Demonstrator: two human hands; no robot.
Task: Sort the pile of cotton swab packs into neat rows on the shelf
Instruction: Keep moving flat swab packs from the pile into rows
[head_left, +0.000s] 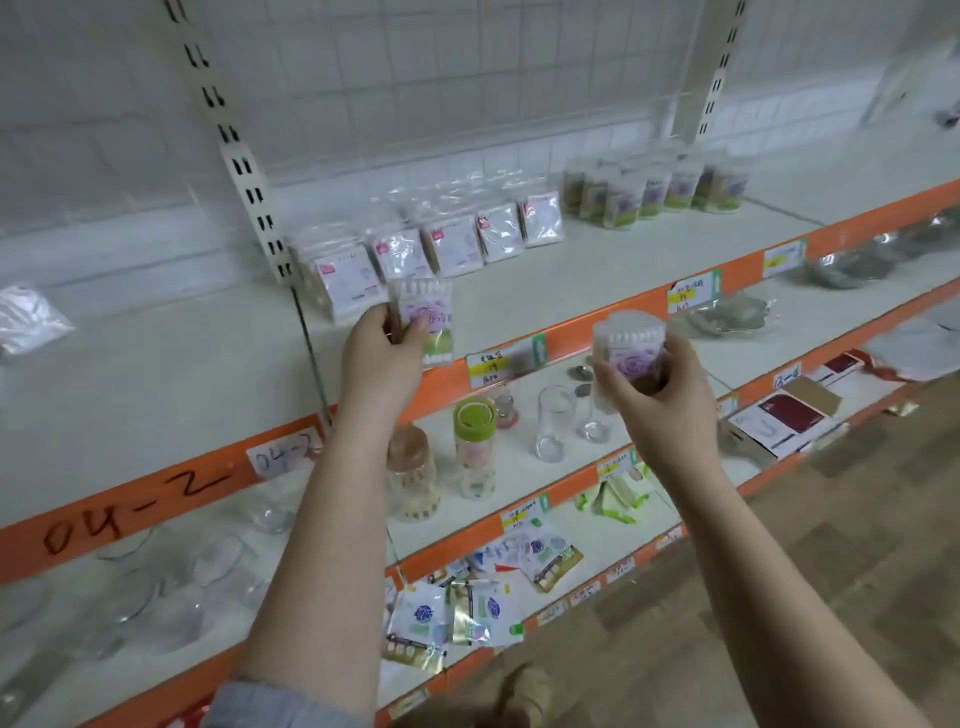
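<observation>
Bare forearms; grey sleeve (280, 709), seemingly rolled

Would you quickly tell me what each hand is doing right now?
Left hand: grips a flat swab pack.
Right hand: grips a round swab tub.

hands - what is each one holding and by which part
Left hand pinches a flat swab pack at its lower left edge. Right hand grips a clear swab tub around its base.

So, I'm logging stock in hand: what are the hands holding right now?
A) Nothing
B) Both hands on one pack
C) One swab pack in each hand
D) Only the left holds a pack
C: the left hand grips one swab pack, the right hand another pack.
</observation>
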